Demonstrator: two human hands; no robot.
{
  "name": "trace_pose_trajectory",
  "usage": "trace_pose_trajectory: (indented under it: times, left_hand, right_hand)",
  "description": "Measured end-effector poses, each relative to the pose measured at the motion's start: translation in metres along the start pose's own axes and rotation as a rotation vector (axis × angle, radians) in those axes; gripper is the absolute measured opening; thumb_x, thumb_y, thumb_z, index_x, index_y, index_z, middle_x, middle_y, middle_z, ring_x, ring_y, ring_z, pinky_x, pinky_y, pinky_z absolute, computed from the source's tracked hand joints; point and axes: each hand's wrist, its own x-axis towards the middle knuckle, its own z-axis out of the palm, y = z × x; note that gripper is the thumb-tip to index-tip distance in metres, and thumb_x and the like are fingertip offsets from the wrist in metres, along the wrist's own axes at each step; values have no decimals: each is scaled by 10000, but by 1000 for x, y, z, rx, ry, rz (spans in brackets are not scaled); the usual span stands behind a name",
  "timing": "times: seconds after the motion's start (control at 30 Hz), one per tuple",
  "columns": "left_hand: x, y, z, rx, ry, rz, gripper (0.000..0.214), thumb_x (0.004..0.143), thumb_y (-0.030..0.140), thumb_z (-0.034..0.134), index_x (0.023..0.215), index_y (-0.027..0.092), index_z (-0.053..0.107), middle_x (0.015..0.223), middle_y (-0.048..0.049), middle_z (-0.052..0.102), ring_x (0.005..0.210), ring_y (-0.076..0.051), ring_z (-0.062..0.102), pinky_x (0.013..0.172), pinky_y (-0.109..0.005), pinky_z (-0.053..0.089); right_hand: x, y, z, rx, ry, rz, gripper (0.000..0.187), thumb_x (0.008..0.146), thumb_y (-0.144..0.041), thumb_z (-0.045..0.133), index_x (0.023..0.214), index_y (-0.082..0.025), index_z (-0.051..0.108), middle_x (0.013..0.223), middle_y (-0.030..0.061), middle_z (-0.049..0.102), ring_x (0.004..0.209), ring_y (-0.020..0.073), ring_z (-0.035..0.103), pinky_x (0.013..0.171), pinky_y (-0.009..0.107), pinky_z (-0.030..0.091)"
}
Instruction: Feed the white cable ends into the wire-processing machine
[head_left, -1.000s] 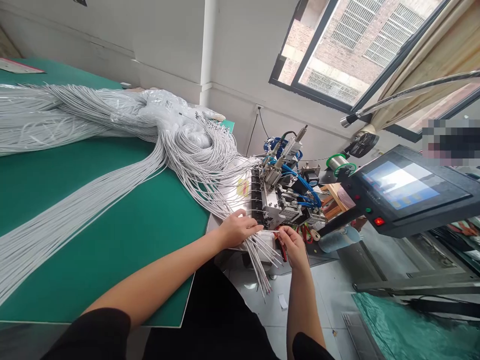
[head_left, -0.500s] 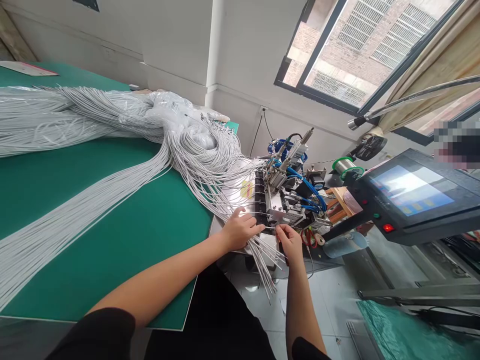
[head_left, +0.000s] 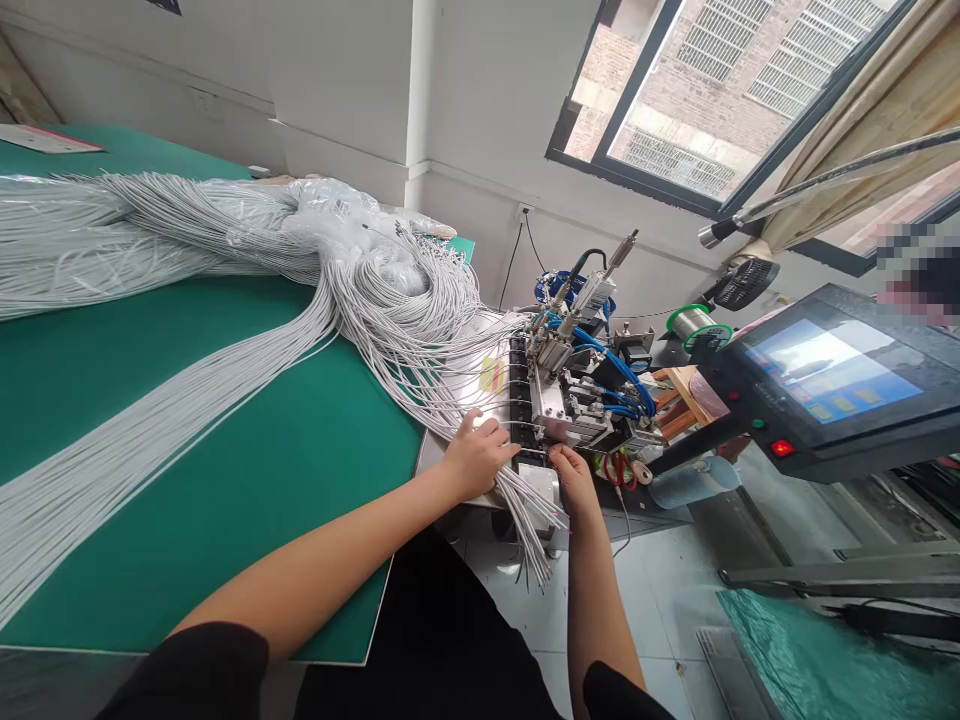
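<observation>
One white cable (head_left: 531, 451) runs between my two hands at the near end of a bench machine (head_left: 555, 395). My left hand (head_left: 478, 462) is closed on it, thumb pointing right. My right hand (head_left: 571, 474) pinches the cable's end beside the machine's black slotted holder (head_left: 519, 385). Other cables lie across that holder, farther back. Beneath my left hand a loose bunch of white cable ends (head_left: 526, 510) hangs over the bench edge. These run back to a large coiled cable bundle (head_left: 405, 300) on the green table (head_left: 300, 500).
Right of the machine are a control screen (head_left: 840, 370) with a lit red button, a solder wire spool (head_left: 697, 328), red-handled scissors (head_left: 619, 468) and a blue bottle (head_left: 694, 484). Plastic wrap (head_left: 330, 210) covers part of the bundle. Part of another person (head_left: 926, 285) shows far right.
The cable between my hands has moved slightly up, nearer the black holder. Both hands have shifted a little with it, and the view has tilted slightly.
</observation>
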Motion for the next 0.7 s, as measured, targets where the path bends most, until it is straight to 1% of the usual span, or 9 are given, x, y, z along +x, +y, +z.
trace_pose_trajectory:
  times: [0.1, 0.23, 0.37, 0.47, 0.53, 0.63, 0.7]
  left_hand:
    - [0, 0, -1, -15, -15, -4, 366, 728, 95, 546, 1058, 212, 655, 944, -67, 649, 967, -242, 537, 972, -486, 207]
    - [-1, 0, -2, -24, -26, -8, 382, 722, 94, 549, 1070, 209, 656, 971, -75, 656, 1010, -251, 536, 981, -486, 203]
    - [-1, 0, -2, -21, -24, -10, 386, 710, 91, 551, 1062, 206, 660, 974, -76, 662, 1012, -253, 538, 984, -489, 205]
    - [-1, -1, -4, -16, -41, 2, 410, 685, 92, 561, 1071, 194, 653, 983, -81, 658, 1006, -256, 540, 973, -477, 227]
    - [-1, -1, -5, -17, -63, 6, 409, 679, 90, 564, 1068, 184, 649, 978, -79, 657, 979, -249, 551, 952, -455, 260]
    - [0, -1, -5, -20, -99, 3, 370, 699, 85, 554, 1047, 168, 646, 935, -75, 662, 903, -229, 573, 889, -413, 320]
    - [0, 0, -4, -13, -95, -11, 337, 729, 103, 550, 1049, 153, 644, 933, -85, 668, 891, -228, 581, 867, -403, 343]
  right_hand:
    - [-1, 4, 5, 38, 14, 32, 345, 647, -512, 615, 585, -221, 441, 510, -65, 342, 474, 106, 281, 469, 248, 248]
    - [-3, 11, 4, 57, 28, 60, 376, 661, -539, 640, 599, -220, 452, 513, -62, 380, 469, 108, 318, 479, 251, 285]
    - [-12, 14, -6, 38, 61, 53, 364, 695, -534, 677, 648, -198, 544, 549, -45, 444, 498, 110, 355, 493, 245, 293]
    - [-24, 8, -20, -26, 50, 28, 377, 735, -541, 669, 654, -184, 582, 581, -24, 475, 522, 112, 374, 496, 242, 298]
    - [-33, 0, -31, -116, -37, 18, 409, 780, -563, 626, 643, -179, 589, 607, -6, 503, 530, 115, 394, 496, 243, 310]
    - [-46, -14, -47, -243, -290, 27, 413, 825, -546, 595, 654, -170, 614, 632, 7, 544, 562, 122, 436, 527, 242, 340]
    - [-53, -22, -54, -272, -454, 51, 391, 829, -521, 609, 675, -162, 633, 639, 10, 566, 589, 126, 457, 556, 243, 351]
